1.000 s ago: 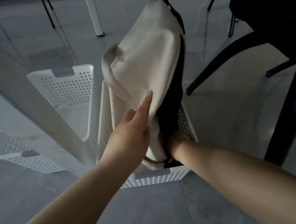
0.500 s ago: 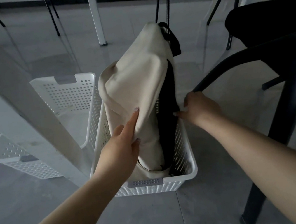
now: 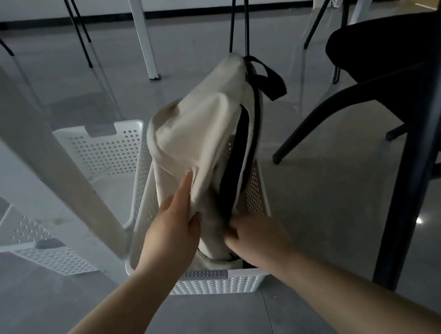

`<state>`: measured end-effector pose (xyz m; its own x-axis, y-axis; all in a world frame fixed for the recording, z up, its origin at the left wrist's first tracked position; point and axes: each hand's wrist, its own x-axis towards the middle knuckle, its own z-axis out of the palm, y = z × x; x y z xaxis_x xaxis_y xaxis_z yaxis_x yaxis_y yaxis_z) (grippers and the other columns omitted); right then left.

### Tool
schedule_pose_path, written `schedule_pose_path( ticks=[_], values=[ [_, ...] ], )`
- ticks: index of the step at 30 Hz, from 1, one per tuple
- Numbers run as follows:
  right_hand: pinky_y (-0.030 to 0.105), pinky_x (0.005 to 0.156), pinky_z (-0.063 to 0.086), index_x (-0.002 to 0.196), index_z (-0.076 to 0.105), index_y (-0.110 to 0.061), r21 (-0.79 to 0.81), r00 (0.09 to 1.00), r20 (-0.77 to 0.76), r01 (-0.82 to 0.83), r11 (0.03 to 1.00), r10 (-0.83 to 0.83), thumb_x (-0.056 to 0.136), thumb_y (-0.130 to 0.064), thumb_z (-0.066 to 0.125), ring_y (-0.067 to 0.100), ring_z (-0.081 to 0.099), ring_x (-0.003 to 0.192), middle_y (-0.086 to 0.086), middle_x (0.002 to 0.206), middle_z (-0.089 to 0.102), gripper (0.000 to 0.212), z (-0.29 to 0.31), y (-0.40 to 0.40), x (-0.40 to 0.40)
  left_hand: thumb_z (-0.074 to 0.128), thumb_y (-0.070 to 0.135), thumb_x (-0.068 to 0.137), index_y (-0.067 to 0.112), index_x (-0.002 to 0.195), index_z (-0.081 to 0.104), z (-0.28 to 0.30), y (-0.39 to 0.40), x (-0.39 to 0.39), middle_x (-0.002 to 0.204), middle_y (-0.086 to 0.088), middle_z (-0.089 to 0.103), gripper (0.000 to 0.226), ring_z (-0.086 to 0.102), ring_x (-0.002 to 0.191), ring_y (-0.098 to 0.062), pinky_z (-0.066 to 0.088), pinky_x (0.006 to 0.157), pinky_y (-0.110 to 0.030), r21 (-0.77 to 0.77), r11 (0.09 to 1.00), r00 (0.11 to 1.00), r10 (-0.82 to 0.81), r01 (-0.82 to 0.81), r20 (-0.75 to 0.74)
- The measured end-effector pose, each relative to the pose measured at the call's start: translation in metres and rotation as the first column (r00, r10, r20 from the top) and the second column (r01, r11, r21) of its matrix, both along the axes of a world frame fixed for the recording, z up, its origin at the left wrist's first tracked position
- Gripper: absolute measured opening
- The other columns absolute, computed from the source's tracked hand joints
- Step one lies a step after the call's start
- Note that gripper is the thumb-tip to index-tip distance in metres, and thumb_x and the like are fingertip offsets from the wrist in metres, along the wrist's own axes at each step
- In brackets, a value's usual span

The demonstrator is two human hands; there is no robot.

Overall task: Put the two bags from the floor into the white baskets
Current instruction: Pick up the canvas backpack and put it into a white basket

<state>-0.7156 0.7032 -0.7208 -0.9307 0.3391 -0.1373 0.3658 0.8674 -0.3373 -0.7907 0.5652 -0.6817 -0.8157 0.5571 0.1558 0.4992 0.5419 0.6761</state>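
A cream backpack with black straps stands on end inside the nearer white perforated basket, its top sticking well above the rim. My left hand grips the cream fabric on its left side. My right hand is at the bag's lower front, fingers pressed into the fabric near the black back panel. A second white basket lies to the left, partly hidden behind a table leg; it looks empty. No second bag is visible.
A thick white table leg slants across the left, in front of the left basket. A black chair and its dark leg crowd the right. More chair and table legs stand farther back on the grey floor.
My right hand left the basket's right rim and came back down to the bag's lower front. The bag sits a little deeper and leans right. The camera view has pulled back.
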Motion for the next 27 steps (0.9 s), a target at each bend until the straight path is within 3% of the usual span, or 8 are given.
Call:
schedule_pose_path(
  ticks=[5, 9, 11, 14, 16, 20, 23, 27],
  values=[
    [0.028, 0.063, 0.039, 0.084, 0.063, -0.015, 0.003, 0.951, -0.260, 0.172, 0.985, -0.166, 0.082, -0.037, 0.055, 0.026, 0.059, 0.085, 0.006, 0.092, 0.059, 0.024, 0.002, 0.011, -0.009, 0.052, 0.013, 0.089, 0.045, 0.145, 0.013, -0.002, 0.003, -0.001, 0.132, -0.004, 0.052, 0.075, 0.059, 0.101, -0.024, 0.041, 0.077, -0.030, -0.007, 1.000, 1.000, 0.027, -0.027, 0.014],
    [0.024, 0.059, 0.037, 0.091, 0.049, -0.014, -0.599, 0.601, -0.416, 0.384, 0.703, -0.683, 0.075, -0.038, 0.073, 0.023, 0.054, 0.073, 0.002, 0.081, 0.053, 0.037, 0.001, 0.032, -0.013, 0.053, 0.015, 0.090, 0.043, 0.146, 0.014, -0.005, 0.002, -0.001, 0.124, -0.007, 0.054, 0.074, 0.059, 0.091, -0.024, 0.042, 0.073, -0.030, 0.016, 0.998, 0.998, 0.054, -0.055, 0.039],
    [0.028, 0.074, 0.044, 0.114, 0.049, -0.010, -0.697, 0.505, -0.394, 0.381, 0.608, -0.768, 0.072, -0.038, 0.076, 0.021, 0.056, 0.083, 0.004, 0.092, 0.054, 0.057, -0.003, 0.039, -0.015, 0.052, 0.018, 0.091, 0.043, 0.145, 0.014, -0.007, 0.004, 0.001, 0.126, -0.006, 0.054, 0.071, 0.060, 0.093, -0.024, 0.042, 0.073, -0.030, 0.038, 0.998, 0.998, 0.039, -0.041, 0.048],
    [0.032, 0.063, 0.042, 0.066, 0.056, -0.014, -0.340, 0.839, -0.290, 0.360, 0.869, -0.461, 0.080, -0.046, 0.062, 0.022, 0.056, 0.065, 0.002, 0.064, 0.055, 0.035, -0.010, 0.053, -0.013, 0.048, 0.023, 0.094, 0.041, 0.146, 0.015, -0.008, 0.006, 0.004, 0.133, -0.007, 0.051, 0.064, 0.059, 0.104, -0.028, 0.043, 0.077, -0.031, 0.024, 0.998, 0.998, 0.048, -0.049, 0.048],
    [0.032, 0.054, 0.035, 0.051, 0.040, -0.016, -0.186, 0.903, -0.295, 0.267, 0.946, -0.313, 0.084, -0.046, 0.054, 0.025, 0.051, 0.054, 0.001, 0.052, 0.044, 0.046, 0.000, 0.056, -0.012, 0.046, 0.023, 0.094, 0.040, 0.146, 0.015, -0.009, 0.009, 0.006, 0.132, -0.006, 0.053, 0.062, 0.058, 0.099, -0.027, 0.041, 0.073, -0.030, 0.004, 0.999, 0.999, 0.034, -0.034, 0.040],
    [0.023, 0.045, 0.033, 0.054, 0.040, -0.019, -0.229, 0.801, -0.552, 0.118, 0.966, -0.229, 0.079, -0.039, 0.055, 0.011, 0.047, 0.043, -0.006, 0.044, 0.042, 0.035, 0.022, 0.041, 0.002, 0.046, 0.020, 0.092, 0.039, 0.144, 0.017, -0.007, 0.022, 0.005, 0.120, -0.007, 0.060, 0.062, 0.059, 0.089, -0.026, 0.039, 0.067, -0.030, 0.024, 0.999, 0.999, -0.045, 0.046, -0.013],
    [0.022, 0.047, 0.041, 0.053, 0.051, -0.014, -0.210, 0.935, -0.321, 0.083, 0.974, -0.149, 0.083, -0.047, 0.055, 0.010, 0.053, 0.043, -0.002, 0.042, 0.051, 0.045, 0.002, 0.032, 0.016, 0.046, 0.026, 0.092, 0.041, 0.145, 0.014, -0.014, 0.026, 0.012, 0.125, -0.005, 0.056, 0.064, 0.059, 0.101, -0.028, 0.046, 0.075, -0.034, 0.030, 0.996, 0.997, -0.082, 0.082, -0.005],
    [0.033, 0.085, 0.052, 0.107, 0.064, -0.024, -0.198, 0.980, -0.201, -0.044, 0.979, 0.003, 0.079, -0.055, 0.052, 0.014, 0.064, 0.100, -0.002, 0.103, 0.071, 0.044, -0.019, 0.035, 0.028, 0.039, 0.037, 0.087, 0.041, 0.146, 0.010, -0.035, 0.028, 0.026, 0.111, -0.004, 0.050, 0.067, 0.055, 0.098, -0.027, 0.048, 0.083, -0.038, -0.032, 0.971, 0.972, -0.236, 0.235, -0.018]
  ],
)
